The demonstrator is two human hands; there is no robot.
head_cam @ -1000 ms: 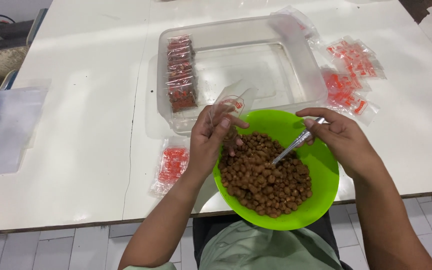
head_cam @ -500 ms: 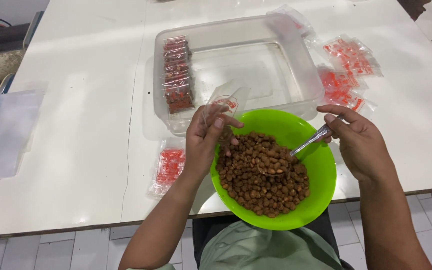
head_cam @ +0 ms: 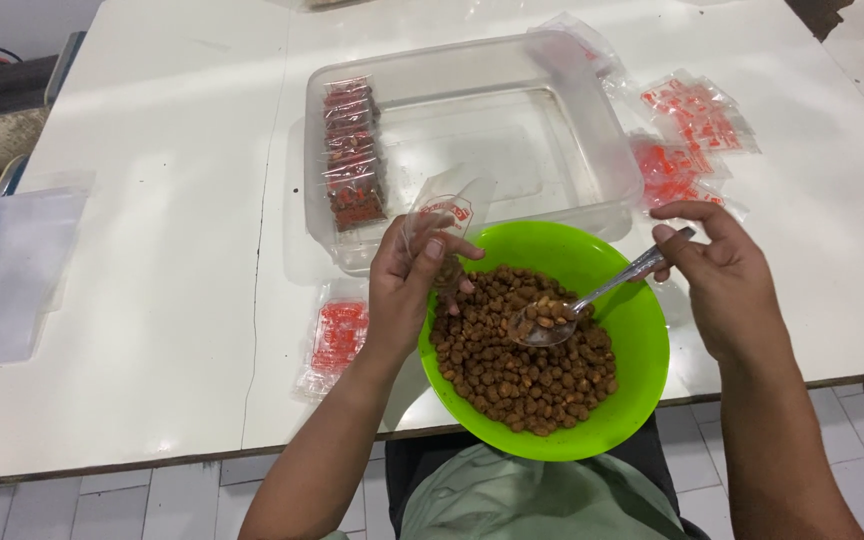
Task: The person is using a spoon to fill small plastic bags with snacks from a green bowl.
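metal spoon (head_cam: 592, 297) lies on a diagonal, long axis running from the handle at upper right down to the bowl at lower left; bowl faces up, loaded with brown nuts (head_cam: 522, 350), just over the heap in the green bowl (head_cam: 642, 330). right hand (head_cam: 717, 275) pinches the handle end, thumb and fingers closed on it, wrist over the bowl's right rim. left hand (head_cam: 407, 280) is clamped on a small clear pouch (head_cam: 447, 212), mouth tilted up and right, at the bowl's left rim. hands apart. behind: clear plastic tub (head_cam: 592, 130) with a row of filled packets (head_cam: 352, 150); empty pouches (head_cam: 692, 130) to its right, on the white table (head_cam: 152, 250).
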